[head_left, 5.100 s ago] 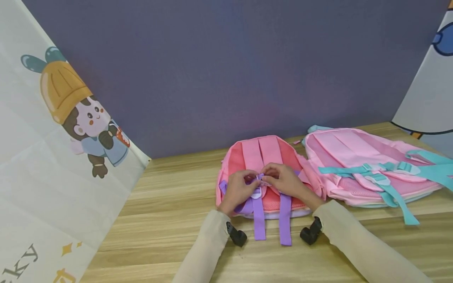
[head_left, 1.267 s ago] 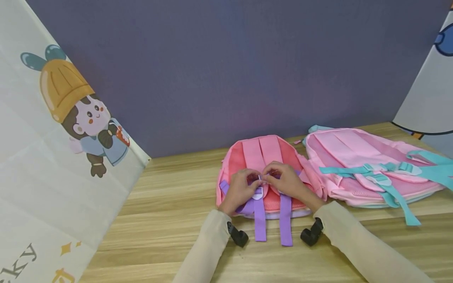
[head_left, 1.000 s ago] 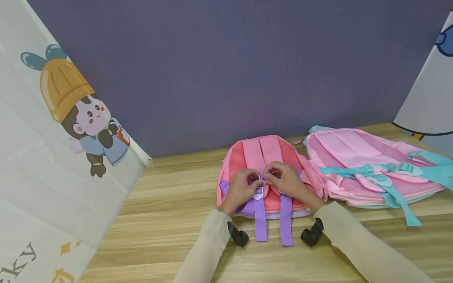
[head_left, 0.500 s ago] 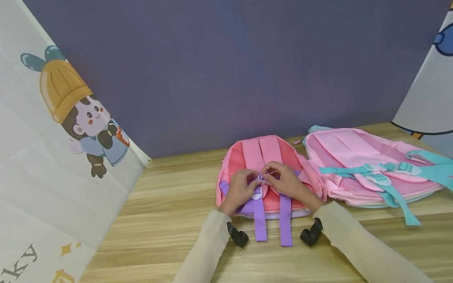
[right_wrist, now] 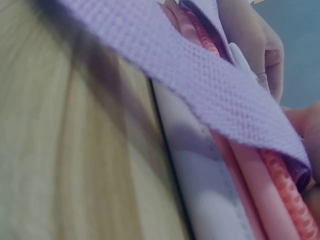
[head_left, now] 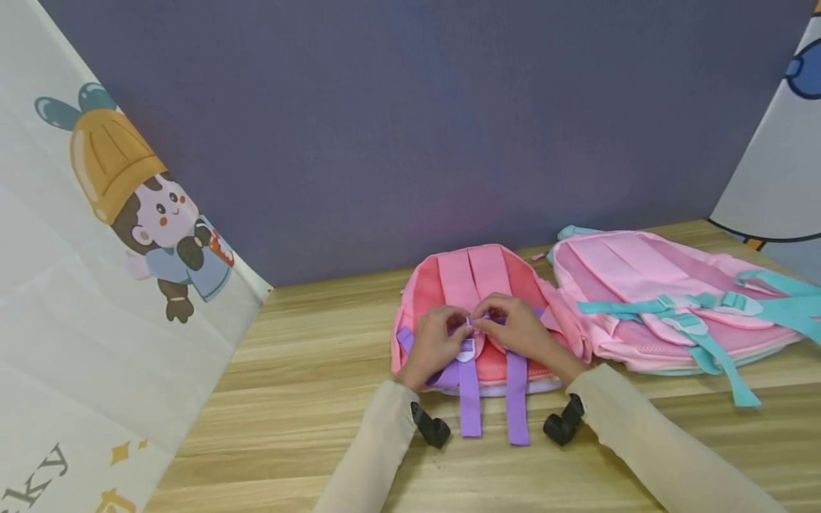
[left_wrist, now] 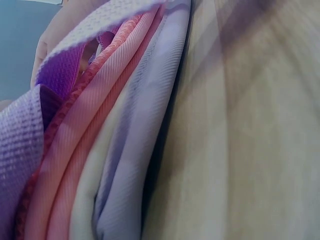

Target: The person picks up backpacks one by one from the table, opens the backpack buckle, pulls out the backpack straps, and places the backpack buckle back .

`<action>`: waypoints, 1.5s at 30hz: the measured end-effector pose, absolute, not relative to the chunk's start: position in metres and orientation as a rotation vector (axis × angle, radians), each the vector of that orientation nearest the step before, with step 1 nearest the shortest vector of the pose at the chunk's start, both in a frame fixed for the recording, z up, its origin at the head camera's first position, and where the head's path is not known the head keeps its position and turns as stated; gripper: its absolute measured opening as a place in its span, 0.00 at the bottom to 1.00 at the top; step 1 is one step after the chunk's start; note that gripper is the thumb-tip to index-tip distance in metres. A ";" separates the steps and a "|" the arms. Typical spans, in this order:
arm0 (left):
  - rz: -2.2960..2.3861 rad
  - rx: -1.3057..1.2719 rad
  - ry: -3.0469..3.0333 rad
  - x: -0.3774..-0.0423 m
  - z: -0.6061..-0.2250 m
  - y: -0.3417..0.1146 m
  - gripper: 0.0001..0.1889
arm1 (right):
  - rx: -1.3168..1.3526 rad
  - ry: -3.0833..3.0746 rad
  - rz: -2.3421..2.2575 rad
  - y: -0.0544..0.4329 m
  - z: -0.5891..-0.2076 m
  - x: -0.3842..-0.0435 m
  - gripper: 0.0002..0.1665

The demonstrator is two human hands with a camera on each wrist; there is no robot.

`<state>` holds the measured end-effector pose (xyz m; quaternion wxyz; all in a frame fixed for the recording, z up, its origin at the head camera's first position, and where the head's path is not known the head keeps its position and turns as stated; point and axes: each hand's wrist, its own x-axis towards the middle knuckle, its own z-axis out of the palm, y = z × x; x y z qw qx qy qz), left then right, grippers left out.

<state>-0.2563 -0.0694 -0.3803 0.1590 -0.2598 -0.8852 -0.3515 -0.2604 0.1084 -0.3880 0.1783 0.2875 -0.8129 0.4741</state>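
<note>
A small pink backpack (head_left: 423,288) lies on the table, its coral mesh back and pink shoulder straps facing up. Over its middle, my left hand (head_left: 432,345) and right hand (head_left: 522,331) meet, thumbs and fingertips pinching a purple strap with a small white fitting (head_left: 469,322). Fingers hide most of that piece. Just below the left fingertips sits a white adjuster buckle (head_left: 466,350). Two purple webbing tails (head_left: 470,410) hang past the bag's lower edge onto the table. In the right wrist view, a purple webbing band (right_wrist: 200,82) crosses before the hands.
A larger light-pink backpack (head_left: 635,271) with teal straps (head_left: 731,367) lies against the right side of the first. A dark grey-blue panel (head_left: 359,157) stands behind the wooden table (head_left: 288,399). A white printed cloth (head_left: 128,342) borders the left.
Both hands stay at the same spot on the small backpack. My right fingertips have shifted slightly left, closer to the left ones. Both backpacks lie as before.
</note>
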 end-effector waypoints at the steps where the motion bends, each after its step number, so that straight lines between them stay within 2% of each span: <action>1: -1.006 -0.738 -2.536 -0.256 -0.380 -0.069 0.08 | 0.807 -2.297 1.342 0.109 -0.388 -0.260 0.02; 23: -1.046 -0.717 -2.550 -0.255 -0.379 -0.068 0.09 | 0.816 -2.263 1.336 0.109 -0.389 -0.260 0.05; 39: -1.013 -0.687 -2.547 -0.255 -0.381 -0.066 0.10 | 0.788 -2.279 1.381 0.107 -0.388 -0.261 0.01; 45: -1.009 -0.703 -2.547 -0.256 -0.382 -0.066 0.10 | 0.822 -2.302 1.347 0.109 -0.387 -0.260 0.07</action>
